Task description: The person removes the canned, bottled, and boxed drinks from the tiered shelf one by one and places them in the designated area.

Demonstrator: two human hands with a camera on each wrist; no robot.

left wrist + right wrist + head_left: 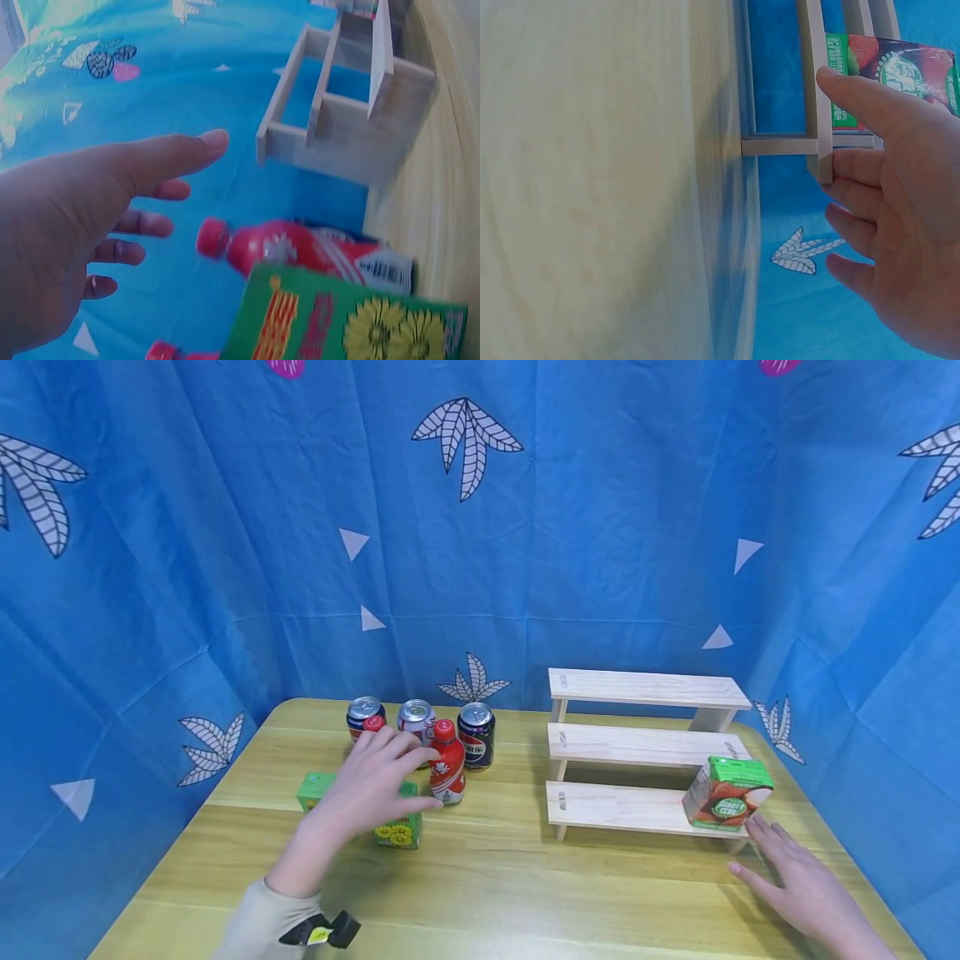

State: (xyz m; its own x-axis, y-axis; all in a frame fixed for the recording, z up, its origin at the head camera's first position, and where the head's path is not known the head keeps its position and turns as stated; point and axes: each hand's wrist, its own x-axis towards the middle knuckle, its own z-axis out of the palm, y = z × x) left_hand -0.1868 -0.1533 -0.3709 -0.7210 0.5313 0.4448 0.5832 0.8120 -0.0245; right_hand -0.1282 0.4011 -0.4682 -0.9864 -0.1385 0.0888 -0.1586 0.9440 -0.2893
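My left hand hovers over a group of drinks with its fingers spread and nothing held. Close to its fingertips stands a red bottle with a red cap. Below the hand is a green carton with yellow flowers, partly covered by it; the left wrist view shows the thumb apart from the red bottle and carton. At the right, my right hand is beside the end of a wooden three-step rack, fingers loosely extended. A green and brown juice carton sits on the lowest step, near that hand.
Behind the left hand stand a dark can, a white-labelled can and another dark can. A second red-capped bottle is mostly hidden. Another green carton shows at the left. Blue cloth hangs around the table.
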